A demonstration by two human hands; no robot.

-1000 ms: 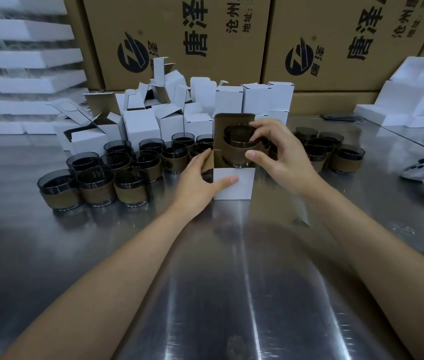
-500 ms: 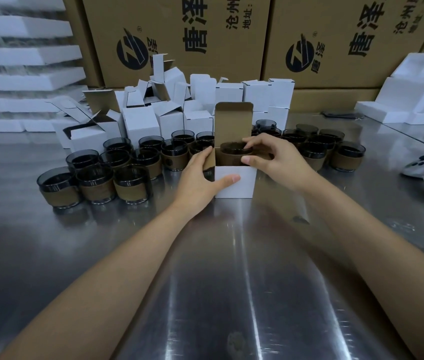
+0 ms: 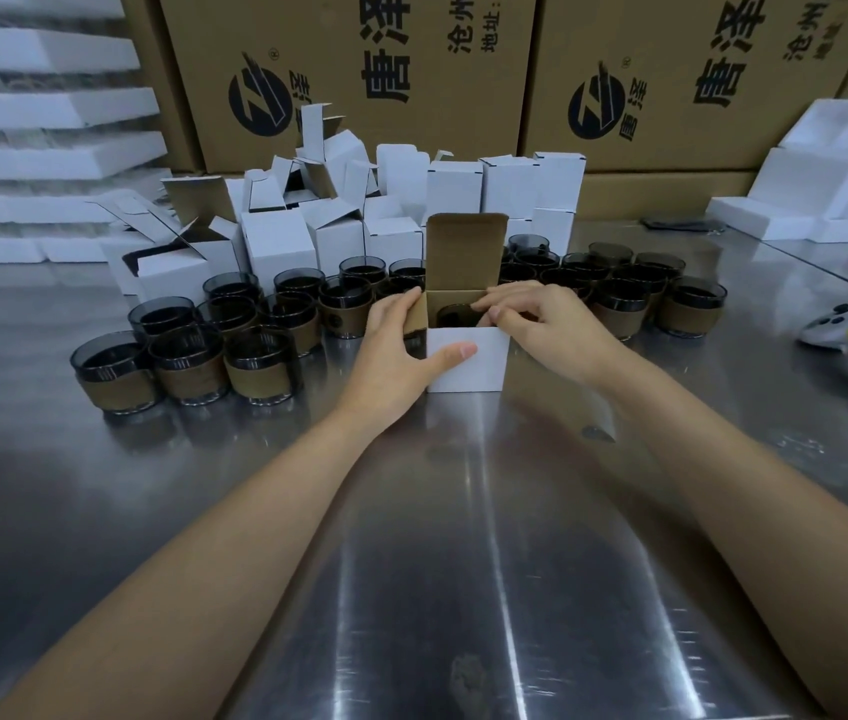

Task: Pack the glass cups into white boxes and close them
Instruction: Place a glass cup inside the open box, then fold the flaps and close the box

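Head view: left grip clasped round the white box, thumb flat across its front; right grip bent over the right rim, pinching anything or not, cannot tell. Inside, glass cup seated, lid flap upright, at the middle of the worktop before loose cups. Likely fragile, weighty glass in thin crushable card: best held low by the side walls.

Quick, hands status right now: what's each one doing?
Left hand: grips the open white box by its left side, thumb on the front.
Right hand: at the box's open top, over the glass cup; grip cannot be told.
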